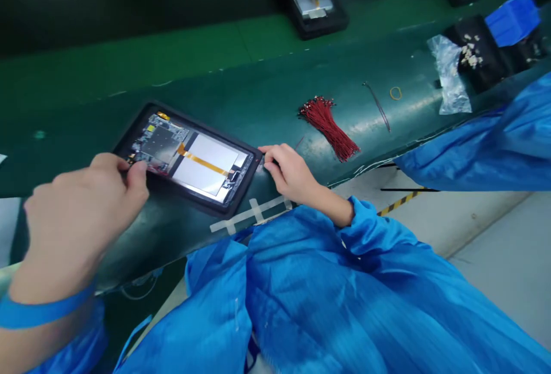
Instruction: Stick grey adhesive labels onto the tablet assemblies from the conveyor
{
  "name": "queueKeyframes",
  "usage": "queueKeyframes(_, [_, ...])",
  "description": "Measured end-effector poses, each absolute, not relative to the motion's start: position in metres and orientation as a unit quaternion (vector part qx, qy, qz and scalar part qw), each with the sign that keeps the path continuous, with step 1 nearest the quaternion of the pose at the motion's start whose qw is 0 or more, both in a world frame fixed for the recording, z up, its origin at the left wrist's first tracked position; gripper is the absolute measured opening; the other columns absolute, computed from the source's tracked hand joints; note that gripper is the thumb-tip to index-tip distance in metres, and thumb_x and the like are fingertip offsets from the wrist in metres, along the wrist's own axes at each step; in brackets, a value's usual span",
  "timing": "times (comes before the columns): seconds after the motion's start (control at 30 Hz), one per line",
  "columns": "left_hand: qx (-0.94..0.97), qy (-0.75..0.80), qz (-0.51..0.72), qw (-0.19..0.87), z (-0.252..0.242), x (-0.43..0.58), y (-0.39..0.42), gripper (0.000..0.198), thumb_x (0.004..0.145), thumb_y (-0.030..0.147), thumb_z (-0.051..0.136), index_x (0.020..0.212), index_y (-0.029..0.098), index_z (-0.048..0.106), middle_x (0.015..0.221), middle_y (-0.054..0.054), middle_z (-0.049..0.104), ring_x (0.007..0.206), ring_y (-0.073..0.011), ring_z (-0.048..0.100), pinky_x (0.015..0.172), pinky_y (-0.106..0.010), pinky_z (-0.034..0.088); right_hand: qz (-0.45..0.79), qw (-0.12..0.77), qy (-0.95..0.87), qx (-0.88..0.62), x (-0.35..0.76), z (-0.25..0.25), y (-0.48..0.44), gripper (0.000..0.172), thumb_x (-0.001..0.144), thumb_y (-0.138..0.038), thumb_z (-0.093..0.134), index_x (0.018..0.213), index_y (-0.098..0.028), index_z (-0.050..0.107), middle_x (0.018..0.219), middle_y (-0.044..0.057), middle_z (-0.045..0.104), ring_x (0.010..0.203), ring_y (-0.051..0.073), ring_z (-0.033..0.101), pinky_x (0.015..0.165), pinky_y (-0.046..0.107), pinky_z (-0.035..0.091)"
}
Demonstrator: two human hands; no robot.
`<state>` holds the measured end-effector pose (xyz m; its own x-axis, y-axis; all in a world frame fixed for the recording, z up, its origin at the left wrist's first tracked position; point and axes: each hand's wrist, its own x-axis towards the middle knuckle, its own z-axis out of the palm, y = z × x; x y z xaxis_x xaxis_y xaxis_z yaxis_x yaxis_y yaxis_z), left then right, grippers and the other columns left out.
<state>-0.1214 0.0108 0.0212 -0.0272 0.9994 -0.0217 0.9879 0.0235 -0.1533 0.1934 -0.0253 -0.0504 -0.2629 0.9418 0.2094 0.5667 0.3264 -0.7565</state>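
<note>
— Left grip (73, 219)?
— Clenched on the near corner of the open tablet (189, 159), thumb (138, 174) pressed over the black frame (202, 129).

— Right grip (288, 173)?
— Fingertips against the frame's far edge, curled. No telling from this view whether closed on it or merely resting there.

— Position on the surface (258, 81)?
— Flat on the dark green surface, close to its near edge, just above a cross of white tape (253, 211).

— Anything exposed?
— A circuit board (157, 144) right beside the thumb, then pale silver panels (204, 144) crossed by an amber strip (202, 160).

— Best handling, then?
— Pressure on the rigid frame only, at opposite edges, for a steady hold. Thumb kept off the board, with no sliding across those parts. Both grips well clear of the amber strip too.

— Anything crowding the spot?
— Not much. A bundle of red wires (329, 130) well off to the right, past that a thin dark wire (376, 107) and a yellow rubber band (395, 93). Blue sleeves (379, 236) low and close, though, so worth keeping off the open frame.
</note>
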Motion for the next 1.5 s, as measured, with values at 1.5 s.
queueKeyframes(1.5, [-0.864, -0.417, -0.273, -0.07, -0.055, -0.088, -0.092, 0.04, 0.094, 0.007, 0.062, 0.127, 0.026, 0.075, 0.146, -0.013, 0.064, 0.134, -0.0313, 0.053, 0.105, -0.052, 0.05, 0.199, 0.1, -0.901, -0.372, 0.149, -0.026, -0.046, 0.024, 0.106, -0.02, 0.052, 0.092, -0.017, 0.072, 0.094, 0.01, 0.069, 0.089, 0.024, 0.054, 0.079, 0.037, 0.042])
